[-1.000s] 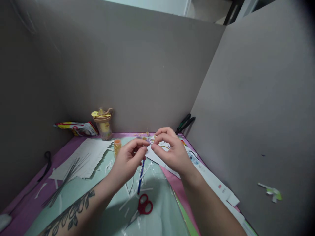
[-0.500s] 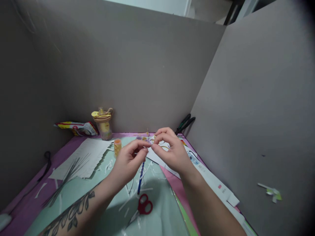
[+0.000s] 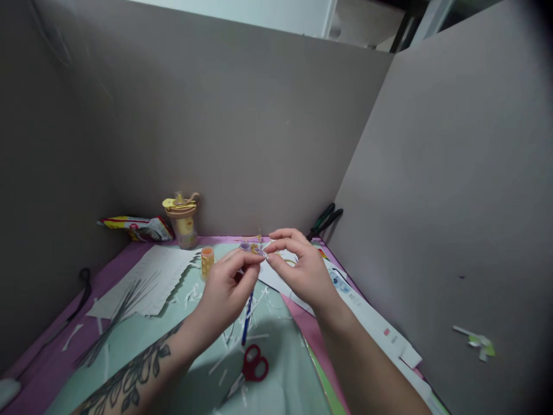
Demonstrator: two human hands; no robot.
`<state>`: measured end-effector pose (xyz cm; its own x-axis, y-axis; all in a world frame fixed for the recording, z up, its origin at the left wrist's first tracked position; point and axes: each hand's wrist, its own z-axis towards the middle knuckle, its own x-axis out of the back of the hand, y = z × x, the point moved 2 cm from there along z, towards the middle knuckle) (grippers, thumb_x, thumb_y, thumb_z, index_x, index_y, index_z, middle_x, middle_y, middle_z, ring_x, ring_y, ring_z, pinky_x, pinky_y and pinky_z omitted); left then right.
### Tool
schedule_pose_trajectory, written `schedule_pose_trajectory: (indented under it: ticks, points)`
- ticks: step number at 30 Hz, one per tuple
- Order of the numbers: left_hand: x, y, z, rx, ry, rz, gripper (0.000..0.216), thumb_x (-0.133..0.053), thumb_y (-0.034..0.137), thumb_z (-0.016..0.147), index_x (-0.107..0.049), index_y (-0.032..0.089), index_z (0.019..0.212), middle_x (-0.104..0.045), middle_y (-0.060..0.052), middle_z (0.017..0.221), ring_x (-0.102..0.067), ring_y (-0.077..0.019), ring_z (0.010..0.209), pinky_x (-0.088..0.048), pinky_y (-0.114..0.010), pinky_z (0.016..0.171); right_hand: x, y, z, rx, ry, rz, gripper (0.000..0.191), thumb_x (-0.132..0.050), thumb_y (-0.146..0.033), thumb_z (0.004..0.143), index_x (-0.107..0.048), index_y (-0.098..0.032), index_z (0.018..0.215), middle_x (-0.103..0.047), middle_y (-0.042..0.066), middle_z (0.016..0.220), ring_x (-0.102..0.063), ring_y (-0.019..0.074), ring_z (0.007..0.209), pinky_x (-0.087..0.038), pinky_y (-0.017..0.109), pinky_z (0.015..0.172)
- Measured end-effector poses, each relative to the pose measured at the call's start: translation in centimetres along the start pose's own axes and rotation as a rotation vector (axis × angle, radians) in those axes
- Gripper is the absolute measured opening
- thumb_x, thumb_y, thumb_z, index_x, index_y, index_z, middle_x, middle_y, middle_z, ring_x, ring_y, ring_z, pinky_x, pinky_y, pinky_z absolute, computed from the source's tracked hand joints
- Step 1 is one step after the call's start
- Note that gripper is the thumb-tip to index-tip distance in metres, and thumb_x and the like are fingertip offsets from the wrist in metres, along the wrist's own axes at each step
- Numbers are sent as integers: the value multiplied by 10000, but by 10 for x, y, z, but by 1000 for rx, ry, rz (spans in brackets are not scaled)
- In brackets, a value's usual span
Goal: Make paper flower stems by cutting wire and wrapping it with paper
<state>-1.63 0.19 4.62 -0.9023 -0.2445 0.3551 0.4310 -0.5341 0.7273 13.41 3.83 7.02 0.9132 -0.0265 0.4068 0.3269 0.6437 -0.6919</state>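
Hands meet fingertip to fingertip: left hand point(image 3: 224, 288) and right hand point(image 3: 302, 274) both pinch a tiny purple piece point(image 3: 258, 251) between them, above blue pen point(image 3: 247, 314).

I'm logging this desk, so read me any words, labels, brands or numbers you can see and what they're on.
None can be read.
Snack bag: red and yellow print, too blurred.
White paper strip: small printed marks, too small.
Blue pen: no legible mark.

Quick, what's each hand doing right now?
Left hand: fingers pinched shut on a small purple-and-white piece.
Right hand: fingertips pinched on the same small piece.
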Motion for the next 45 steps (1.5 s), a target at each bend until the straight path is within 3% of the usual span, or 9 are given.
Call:
schedule_pose_trajectory:
  ticks: [6, 11, 13, 15, 18, 22, 45]
  points:
    - [0, 3, 0, -100, 12, 83, 140, -503, 179, 837, -641, 184, 858, -573, -4, 683, -489, -109, 601, -365, -216, 542, -1, 0, -1, 11, 3, -14, 76, -611, -190, 759, -665, -225, 799, -594, 54, 1045, -573, 191, 1006, -415, 377, 928]
    - [-1, 1, -2, -54, 52, 81, 108, -508, 189, 836, -611, 184, 869, -593, -3, 728, -503, -96, 583, -380, -204, 524, -3, 1, -2, 36, 47, -30, 402, -614, -150, 730, -565, -253, 1116, -534, 69, 1206, -478, 211, 1151, -393, 381, 943]
    - [0, 0, -3, -13, 97, 67, 75, -516, 198, 832, -585, 187, 857, -592, 9, 718, -501, -87, 558, -386, -196, 511, -3, 0, -3, 27, 110, -28, 335, -620, -151, 719, -580, -239, 1039, -553, 65, 1121, -507, 210, 1080, -414, 369, 898]
    - [1, 1, -4, -3, 142, 57, 48, -521, 203, 826, -564, 187, 839, -582, 19, 701, -499, -82, 543, -393, -190, 506, -2, -1, -4, 15, 135, -16, 125, -611, -156, 726, -611, -217, 836, -563, 44, 959, -544, 192, 945, -427, 349, 851]
    - [1, 2, -5, -34, 175, 62, 42, -522, 200, 821, -562, 187, 825, -595, 12, 728, -513, -83, 559, -406, -192, 517, -3, -3, -4, -9, 60, 40, 73, -596, -160, 745, -619, -205, 693, -552, 22, 840, -553, 167, 834, -432, 332, 816]
    - [0, 2, -6, -72, 154, 80, 63, -516, 184, 823, -575, 190, 843, -616, 0, 749, -531, -91, 586, -406, -196, 519, -5, -4, -4, -32, -3, 128, 71, -600, -179, 755, -643, -207, 707, -558, 18, 827, -556, 162, 815, -437, 327, 799]
    - [-3, 1, -4, -168, 99, 72, 77, -512, 140, 835, -581, 173, 835, -610, 4, 742, -523, -81, 608, -396, -182, 534, -9, 0, -7, -20, 21, 207, 69, -606, -163, 753, -625, -201, 697, -541, 4, 828, -536, 147, 824, -406, 308, 812]
